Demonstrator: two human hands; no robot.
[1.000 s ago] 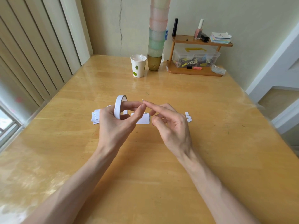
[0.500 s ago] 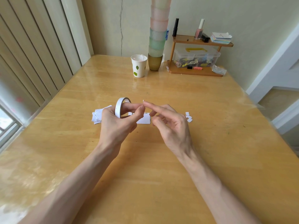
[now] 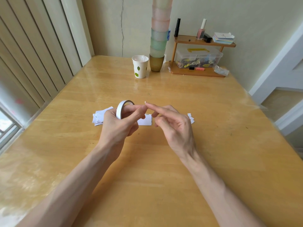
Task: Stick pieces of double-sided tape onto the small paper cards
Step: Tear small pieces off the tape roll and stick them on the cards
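Observation:
My left hand [image 3: 118,126] grips a white roll of double-sided tape [image 3: 122,109], fingers through its hole and thumb stretched toward the right. My right hand [image 3: 173,126] is just right of it, index finger straight, with a tiny white piece of tape [image 3: 145,103] stuck on its tip; the other fingers curl loosely. Below the two hands a small white paper card [image 3: 145,120] lies flat on the table, partly hidden by the left thumb. A pile of more cards [image 3: 100,116] lies left of my left hand.
A few small white scraps [image 3: 191,118] lie right of my right hand. At the table's far edge stand a paper cup [image 3: 139,67], a tall stack of coloured cups [image 3: 158,46] and a wooden shelf [image 3: 199,72] with a clear box.
The tape roll has tilted and sunk a little in my left hand. My left thumb and right index tip, which met before, are now slightly apart.

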